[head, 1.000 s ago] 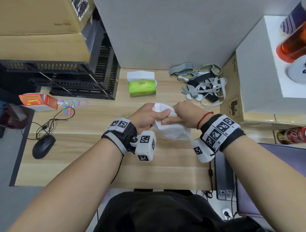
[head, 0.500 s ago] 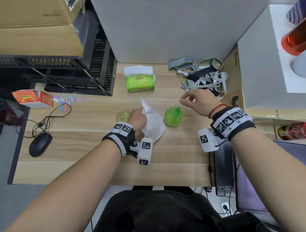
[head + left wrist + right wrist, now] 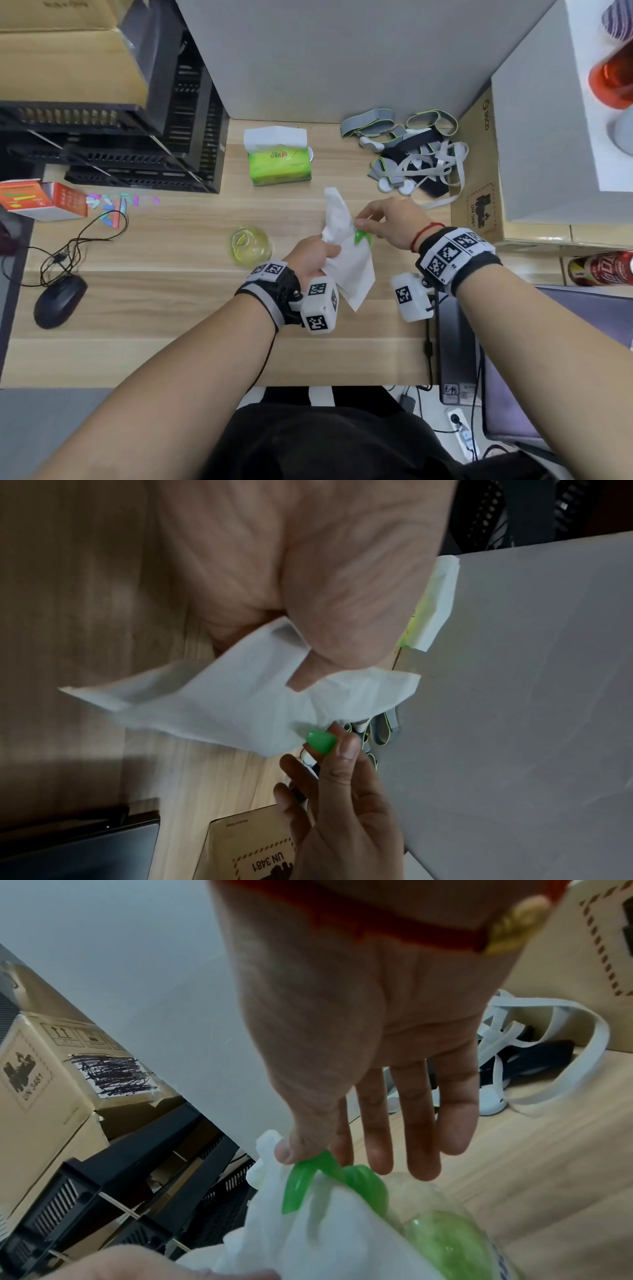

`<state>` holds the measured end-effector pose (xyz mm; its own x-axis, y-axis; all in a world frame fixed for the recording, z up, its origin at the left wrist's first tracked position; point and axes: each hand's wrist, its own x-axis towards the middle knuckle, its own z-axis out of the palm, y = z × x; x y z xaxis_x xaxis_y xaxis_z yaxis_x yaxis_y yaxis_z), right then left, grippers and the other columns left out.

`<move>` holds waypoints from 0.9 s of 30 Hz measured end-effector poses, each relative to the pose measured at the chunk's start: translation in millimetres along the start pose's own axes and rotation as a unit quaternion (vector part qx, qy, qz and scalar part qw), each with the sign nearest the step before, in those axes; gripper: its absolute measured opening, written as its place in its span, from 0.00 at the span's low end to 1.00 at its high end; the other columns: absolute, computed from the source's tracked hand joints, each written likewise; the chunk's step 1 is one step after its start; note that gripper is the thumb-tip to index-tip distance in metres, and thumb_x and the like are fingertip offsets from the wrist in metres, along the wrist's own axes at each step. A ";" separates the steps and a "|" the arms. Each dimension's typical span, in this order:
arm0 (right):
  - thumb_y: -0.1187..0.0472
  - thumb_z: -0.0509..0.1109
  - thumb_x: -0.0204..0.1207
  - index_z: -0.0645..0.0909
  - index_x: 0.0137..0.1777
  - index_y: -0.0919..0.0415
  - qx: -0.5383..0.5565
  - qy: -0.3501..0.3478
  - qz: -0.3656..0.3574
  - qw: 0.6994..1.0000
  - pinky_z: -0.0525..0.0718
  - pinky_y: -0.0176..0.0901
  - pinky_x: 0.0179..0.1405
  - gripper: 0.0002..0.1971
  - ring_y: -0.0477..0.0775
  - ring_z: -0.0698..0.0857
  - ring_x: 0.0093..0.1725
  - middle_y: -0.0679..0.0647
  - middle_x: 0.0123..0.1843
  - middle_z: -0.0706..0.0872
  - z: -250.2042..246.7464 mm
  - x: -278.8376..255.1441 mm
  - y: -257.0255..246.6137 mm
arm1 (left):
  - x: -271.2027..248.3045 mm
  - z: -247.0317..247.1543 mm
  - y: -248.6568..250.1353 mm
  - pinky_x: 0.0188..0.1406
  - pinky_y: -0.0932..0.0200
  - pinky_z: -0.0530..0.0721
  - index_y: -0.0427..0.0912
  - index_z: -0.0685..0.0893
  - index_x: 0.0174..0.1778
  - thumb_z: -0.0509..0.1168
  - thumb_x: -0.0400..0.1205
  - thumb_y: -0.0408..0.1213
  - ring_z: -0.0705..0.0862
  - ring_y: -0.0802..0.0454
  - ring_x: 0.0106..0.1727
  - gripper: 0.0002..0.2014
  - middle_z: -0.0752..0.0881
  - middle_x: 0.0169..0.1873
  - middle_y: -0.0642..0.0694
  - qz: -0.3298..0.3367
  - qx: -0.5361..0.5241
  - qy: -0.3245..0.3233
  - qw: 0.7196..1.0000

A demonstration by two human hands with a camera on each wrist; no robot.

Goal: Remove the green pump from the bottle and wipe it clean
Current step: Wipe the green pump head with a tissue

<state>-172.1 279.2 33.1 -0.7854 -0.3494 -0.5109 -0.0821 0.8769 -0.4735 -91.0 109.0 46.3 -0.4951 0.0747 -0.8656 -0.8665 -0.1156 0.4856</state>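
The green pump [image 3: 361, 237] is off the bottle and sits over the desk's middle. My right hand [image 3: 363, 224] pinches its nozzle [image 3: 301, 1180] between thumb and forefinger, with the other fingers straight. A white tissue [image 3: 352, 270] drapes against the pump and hides most of it. My left hand [image 3: 329, 251] grips the tissue's left edge. In the left wrist view the thumb presses the tissue [image 3: 240, 704] and the pump's tip [image 3: 320, 741] shows just past it. The open clear bottle [image 3: 251, 245], with yellowish liquid, stands left of my left hand.
A green tissue pack [image 3: 279, 162] sits behind the hands. A pile of grey straps [image 3: 411, 154] lies back right beside a cardboard box [image 3: 479, 192]. Black crates [image 3: 137, 137] stand back left. A mouse [image 3: 60, 301] with its cable lies at the far left.
Both hands held the tissue a second ago. The right hand let go, hovered over the pump, and now pinches its nozzle. The left hand has brought the tissue rightward against the pump.
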 end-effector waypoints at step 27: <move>0.43 0.73 0.73 0.88 0.49 0.52 -0.014 -0.001 0.035 0.999 0.80 0.44 0.43 0.14 0.52 0.84 0.44 0.48 0.42 0.84 2.9 11.0 -3.0 | 14.8 10.6 -10.8 0.67 0.37 0.80 0.39 0.79 0.64 0.58 0.83 0.30 0.87 0.36 0.58 0.14 0.88 0.55 0.37 -0.067 -0.122 0.015 0.990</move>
<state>-178.7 271.8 26.8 -0.7886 -0.2872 -0.5437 -0.0437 0.9082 -0.4163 -89.6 121.8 29.6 -0.3711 0.0765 -0.9255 -0.8814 -0.3427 0.3251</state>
